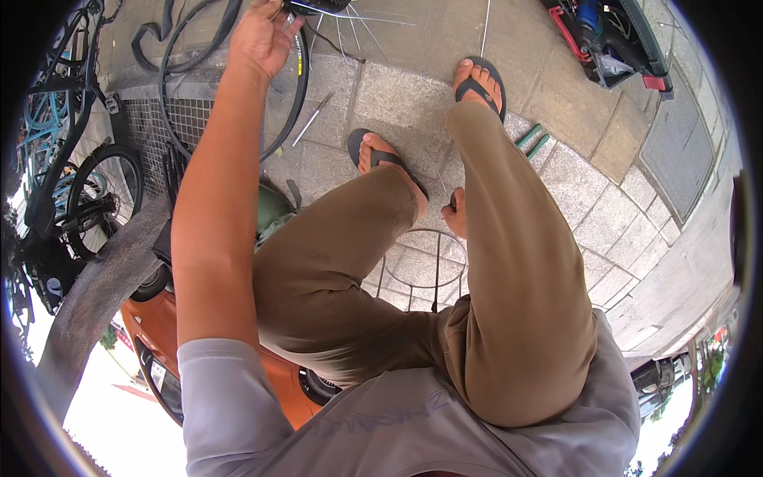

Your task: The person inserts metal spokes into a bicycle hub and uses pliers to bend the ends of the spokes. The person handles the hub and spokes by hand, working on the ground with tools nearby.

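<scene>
At the top edge my left hand reaches to a black wheel hub, fingers curled beside it; what they pinch is partly cut off. Thin metal spokes fan out from the hub. Close to that hand the black wheel rim curves down over the paving. My right hand hangs low between my knees, closed around a dark handle, half hidden behind my right leg. A thin metal line near it may be the handle's shaft.
A slim metal tool and green-handled pliers lie on the paving by my feet. A toolbox stands at the far right. Leftward are a bicycle wheel, a tree trunk and an orange vehicle.
</scene>
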